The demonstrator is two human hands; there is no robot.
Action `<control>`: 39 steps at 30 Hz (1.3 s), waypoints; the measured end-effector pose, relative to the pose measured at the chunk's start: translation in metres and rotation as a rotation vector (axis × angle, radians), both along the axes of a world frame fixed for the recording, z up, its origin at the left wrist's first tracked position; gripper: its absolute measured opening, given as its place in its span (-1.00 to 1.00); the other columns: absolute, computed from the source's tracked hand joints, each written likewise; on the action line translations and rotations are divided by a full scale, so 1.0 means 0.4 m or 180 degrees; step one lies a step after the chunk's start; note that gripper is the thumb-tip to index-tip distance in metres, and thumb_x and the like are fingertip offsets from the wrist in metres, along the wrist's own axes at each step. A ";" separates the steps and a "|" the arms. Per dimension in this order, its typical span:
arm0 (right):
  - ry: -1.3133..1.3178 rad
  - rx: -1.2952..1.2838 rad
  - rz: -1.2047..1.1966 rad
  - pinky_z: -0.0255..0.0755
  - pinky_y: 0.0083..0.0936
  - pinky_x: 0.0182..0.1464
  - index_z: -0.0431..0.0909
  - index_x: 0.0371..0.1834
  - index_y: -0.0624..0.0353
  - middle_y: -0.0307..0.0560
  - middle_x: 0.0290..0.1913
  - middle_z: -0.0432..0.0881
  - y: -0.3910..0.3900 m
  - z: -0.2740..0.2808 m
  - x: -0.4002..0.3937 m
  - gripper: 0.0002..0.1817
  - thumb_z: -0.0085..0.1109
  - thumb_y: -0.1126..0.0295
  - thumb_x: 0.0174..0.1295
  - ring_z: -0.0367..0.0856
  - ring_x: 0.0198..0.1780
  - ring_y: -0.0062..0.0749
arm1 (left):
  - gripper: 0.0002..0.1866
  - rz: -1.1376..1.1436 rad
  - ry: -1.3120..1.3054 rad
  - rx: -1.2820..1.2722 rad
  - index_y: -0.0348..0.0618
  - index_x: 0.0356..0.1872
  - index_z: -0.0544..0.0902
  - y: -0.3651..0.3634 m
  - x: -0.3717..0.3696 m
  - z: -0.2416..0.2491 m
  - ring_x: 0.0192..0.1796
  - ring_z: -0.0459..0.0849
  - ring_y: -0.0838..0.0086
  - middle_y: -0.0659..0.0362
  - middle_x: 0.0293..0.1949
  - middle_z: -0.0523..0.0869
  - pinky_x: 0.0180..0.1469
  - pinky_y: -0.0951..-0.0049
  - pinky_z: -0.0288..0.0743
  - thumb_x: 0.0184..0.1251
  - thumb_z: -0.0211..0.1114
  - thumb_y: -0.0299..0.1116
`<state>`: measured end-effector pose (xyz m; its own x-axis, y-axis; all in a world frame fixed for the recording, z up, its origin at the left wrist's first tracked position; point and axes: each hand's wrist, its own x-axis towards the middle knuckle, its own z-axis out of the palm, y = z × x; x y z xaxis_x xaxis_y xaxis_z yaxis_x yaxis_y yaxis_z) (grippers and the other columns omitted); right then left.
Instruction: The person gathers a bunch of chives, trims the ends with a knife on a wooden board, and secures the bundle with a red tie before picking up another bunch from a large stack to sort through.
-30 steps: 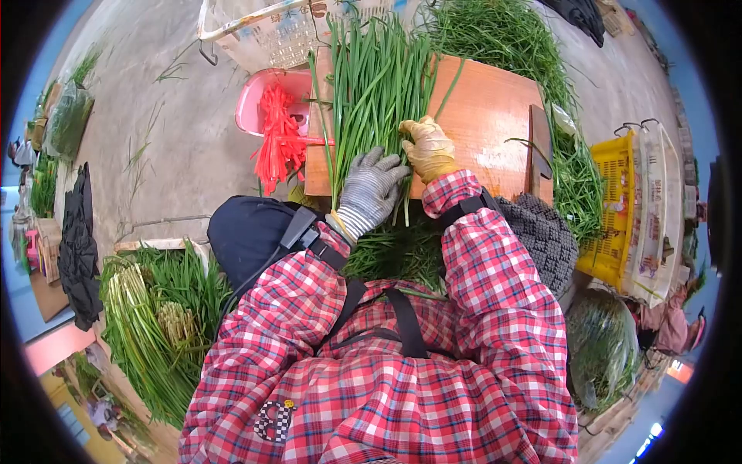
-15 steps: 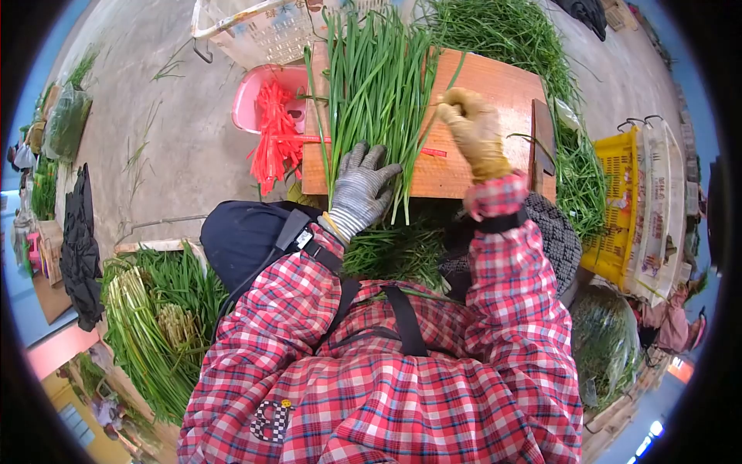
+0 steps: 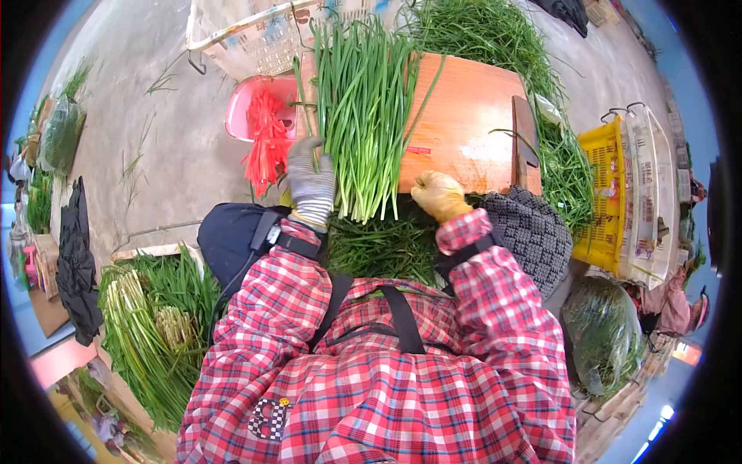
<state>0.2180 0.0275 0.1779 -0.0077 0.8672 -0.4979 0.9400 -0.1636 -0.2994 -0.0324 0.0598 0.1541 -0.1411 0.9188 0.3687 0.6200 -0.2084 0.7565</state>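
A bundle of long green stalks lies on the orange wooden board, its pale cut ends towards me. My left hand, in a grey striped glove, is beside the left edge of the bundle with its fingers apart. At the board's near edge, right of the stalk ends, is my right hand in a yellow glove, its fingers curled in; whether it holds anything is hidden. A short piece of red strip shows on the board beside the bundle. Red strips hang over a pink basin at the left.
A white crate stands beyond the board. Loose greens lie behind and right of it, near a yellow crate. More stalks are at my left, and a filled plastic bag at my right. A dark flat piece lies on the board.
My left hand has moved off the top of the stalks to their left side. My right hand has come down and left towards the board's near edge. The stalk ends now lie closer together.
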 end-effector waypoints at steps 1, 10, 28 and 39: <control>0.0012 0.0028 0.0008 0.48 -0.21 -0.06 0.62 -0.24 0.12 0.13 -0.21 0.65 0.007 -0.027 -0.014 -0.65 0.09 0.10 0.07 0.62 -0.11 -0.02 | -0.57 0.0008 0.0012 0.0028 -0.17 -0.03 0.57 0.015 -0.017 -0.043 0.16 0.46 0.07 -0.01 -0.03 0.58 0.28 0.18 0.27 -0.05 0.29 -0.48; 0.0267 0.0851 -0.0131 0.47 -0.17 -0.06 0.53 -0.11 0.04 0.11 -0.19 0.66 0.055 -0.048 -0.159 -0.72 0.03 0.23 0.16 0.62 -0.12 0.01 | -0.52 -0.0512 -0.0452 -0.1036 -0.28 0.12 0.50 -0.019 0.040 -0.079 0.23 0.45 0.10 -0.12 0.12 0.54 0.34 0.31 0.24 0.07 0.16 -0.51; 0.0769 0.0963 -0.1444 0.46 -0.26 -0.09 0.61 -0.14 0.14 0.04 -0.24 0.68 0.110 -0.087 0.050 -0.63 0.21 0.10 0.13 0.65 -0.17 -0.07 | -0.70 0.0549 -0.1715 -0.0980 -0.28 -0.08 0.60 0.011 -0.029 -0.101 -0.16 0.61 0.48 0.14 -0.18 0.66 -0.05 0.52 0.50 0.18 0.05 -0.67; 0.0886 0.1180 -0.1552 0.46 -0.27 -0.17 0.64 -0.21 0.15 0.07 -0.33 0.67 0.127 -0.138 0.098 -0.70 0.21 0.17 0.13 0.65 -0.26 -0.11 | -0.66 0.0242 -0.2618 -0.1505 -0.29 0.07 0.55 0.017 -0.028 -0.128 -0.06 0.63 0.41 0.06 -0.03 0.63 -0.02 0.49 0.55 0.26 0.09 -0.64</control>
<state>0.2571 0.0784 0.1225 0.3433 0.9171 -0.2026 0.6642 -0.3895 -0.6381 -0.0438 0.0666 0.1030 -0.2563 0.9251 -0.2803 -0.1450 0.2499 0.9574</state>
